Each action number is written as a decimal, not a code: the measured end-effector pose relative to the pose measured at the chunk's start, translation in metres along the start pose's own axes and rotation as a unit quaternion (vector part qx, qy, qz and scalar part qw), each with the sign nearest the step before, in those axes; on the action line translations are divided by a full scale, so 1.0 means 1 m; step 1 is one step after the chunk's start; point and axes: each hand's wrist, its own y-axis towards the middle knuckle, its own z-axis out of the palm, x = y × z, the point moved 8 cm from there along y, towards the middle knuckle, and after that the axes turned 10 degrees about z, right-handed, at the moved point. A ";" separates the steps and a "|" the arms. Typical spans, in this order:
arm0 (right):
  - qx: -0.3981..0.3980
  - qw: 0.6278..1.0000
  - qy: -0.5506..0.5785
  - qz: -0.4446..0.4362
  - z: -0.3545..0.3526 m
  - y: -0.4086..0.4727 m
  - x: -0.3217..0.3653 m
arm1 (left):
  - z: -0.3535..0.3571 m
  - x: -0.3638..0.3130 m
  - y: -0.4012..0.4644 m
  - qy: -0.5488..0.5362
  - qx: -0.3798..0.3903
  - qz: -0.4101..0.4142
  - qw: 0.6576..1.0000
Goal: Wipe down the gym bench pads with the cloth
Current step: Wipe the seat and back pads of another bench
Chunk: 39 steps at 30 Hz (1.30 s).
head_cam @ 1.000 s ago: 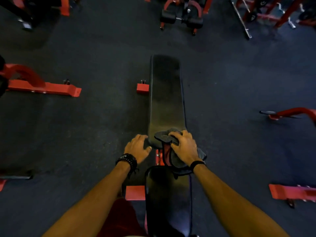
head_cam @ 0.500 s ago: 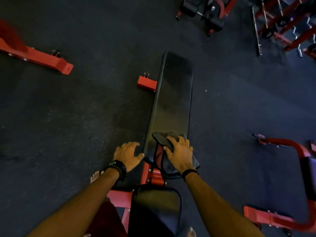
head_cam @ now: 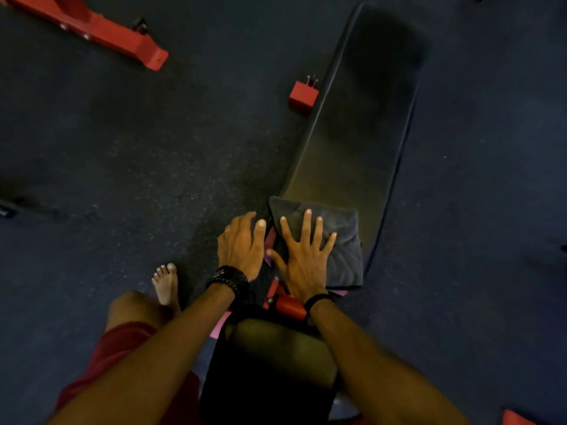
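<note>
A long black back pad of the gym bench runs away from me, slanting to the upper right. A dark grey cloth lies spread flat over its near end. My right hand presses flat on the cloth with fingers straight and splayed. My left hand rests on the pad's near left corner beside the cloth, fingers loosely bent over the edge. The black seat pad sits below my forearms, with the red hinge between the two pads.
A red frame foot juts out left of the back pad. Another machine's red base bar crosses the upper left. My bare foot and knee are on the dark rubber floor left of the bench.
The cloth went from bunched under curled fingers to spread flat under my splayed right hand. My left hand moved in closer to the pad's corner. The view tilted down and nearer.
</note>
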 end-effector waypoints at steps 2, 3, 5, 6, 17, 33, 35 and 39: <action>-0.020 0.998 -0.034 -0.043 -0.001 0.016 0.012 | -0.005 0.004 0.010 -0.014 -0.056 0.008 0.998; -0.030 0.996 -0.046 -0.066 -0.002 0.029 0.021 | -0.006 0.005 0.016 -0.014 -0.080 0.015 0.997; -0.043 0.992 -0.068 -0.096 -0.009 0.066 0.040 | -0.006 0.014 0.029 -0.013 -0.103 0.009 0.995; -0.041 0.990 -0.091 -0.099 -0.014 0.086 0.051 | -0.006 0.021 0.035 -0.011 -0.103 -0.002 0.995; -0.036 0.929 -0.135 -0.344 0.013 0.005 0.068 | -0.017 0.044 0.070 0.001 -0.112 -0.009 0.994; -0.190 0.949 -0.038 -0.250 0.027 -0.041 -0.037 | 0.015 0.000 0.038 0.043 -0.089 0.086 0.991; -0.205 0.957 -0.050 -0.200 0.022 -0.042 -0.083 | 0.029 -0.009 0.037 0.056 -0.069 0.103 0.991; -0.165 0.985 0.050 0.011 0.008 -0.031 -0.121 | 0.058 -0.019 0.041 0.068 -0.041 0.096 0.992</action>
